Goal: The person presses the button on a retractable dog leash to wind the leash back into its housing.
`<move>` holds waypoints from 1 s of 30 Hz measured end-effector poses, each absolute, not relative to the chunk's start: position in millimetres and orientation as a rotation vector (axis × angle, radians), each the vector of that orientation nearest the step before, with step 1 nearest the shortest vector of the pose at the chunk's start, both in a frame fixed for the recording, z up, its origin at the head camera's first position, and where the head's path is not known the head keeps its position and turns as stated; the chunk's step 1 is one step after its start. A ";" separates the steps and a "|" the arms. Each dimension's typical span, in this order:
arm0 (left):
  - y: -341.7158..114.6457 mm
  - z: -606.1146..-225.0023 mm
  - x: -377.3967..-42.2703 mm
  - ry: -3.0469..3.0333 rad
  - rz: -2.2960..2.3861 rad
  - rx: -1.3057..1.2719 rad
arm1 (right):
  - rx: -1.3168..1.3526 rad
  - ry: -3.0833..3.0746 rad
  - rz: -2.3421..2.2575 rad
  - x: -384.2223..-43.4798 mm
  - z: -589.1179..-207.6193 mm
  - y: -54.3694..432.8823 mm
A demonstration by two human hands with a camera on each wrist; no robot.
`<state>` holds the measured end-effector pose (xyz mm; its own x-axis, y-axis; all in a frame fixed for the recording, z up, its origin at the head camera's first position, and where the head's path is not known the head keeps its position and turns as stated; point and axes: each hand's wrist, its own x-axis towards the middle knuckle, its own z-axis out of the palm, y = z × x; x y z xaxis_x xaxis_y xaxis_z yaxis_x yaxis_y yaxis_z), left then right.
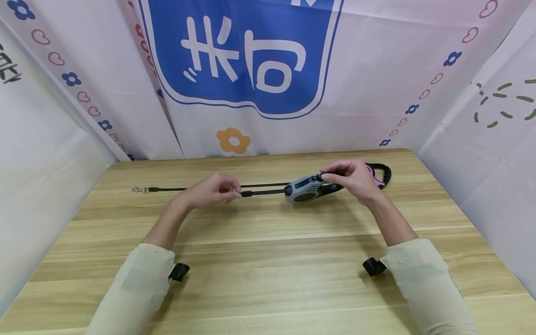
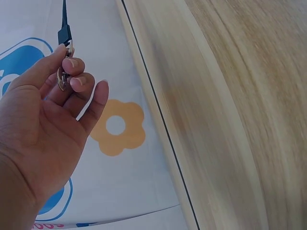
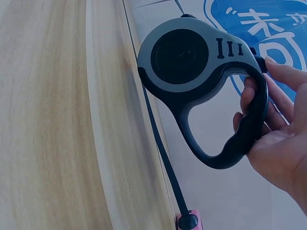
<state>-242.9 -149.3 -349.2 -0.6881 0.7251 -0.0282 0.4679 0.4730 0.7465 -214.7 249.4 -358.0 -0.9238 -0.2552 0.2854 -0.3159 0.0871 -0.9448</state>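
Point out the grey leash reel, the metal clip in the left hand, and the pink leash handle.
grey leash reel (image 3: 180,57), right wrist view, round housing.
metal clip (image 2: 64,72), left wrist view, ring between fingertips.
pink leash handle (image 1: 378,174), head view, loop behind right hand.

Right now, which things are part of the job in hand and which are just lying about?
In hand: grey leash, gripped by right hand; its clip, pinched by left hand.
Lying about: pink leash on the table, strap stretched out left.

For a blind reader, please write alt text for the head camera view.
Over a wooden table, the right hand grips a grey retractable leash while the left hand pinches the clip at its short black strap. A second leash lies behind.
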 end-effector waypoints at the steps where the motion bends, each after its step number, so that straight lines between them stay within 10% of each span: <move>1: -149.3 -349.3 -242.9 2.383 1.056 1.004 | 0.601 -2.282 2.003 -214.6 -357.9 249.6; 30: -151.5 -353.1 -247.2 2.353 1.049 1.072 | 0.603 -2.281 1.978 -215.3 -359.5 251.4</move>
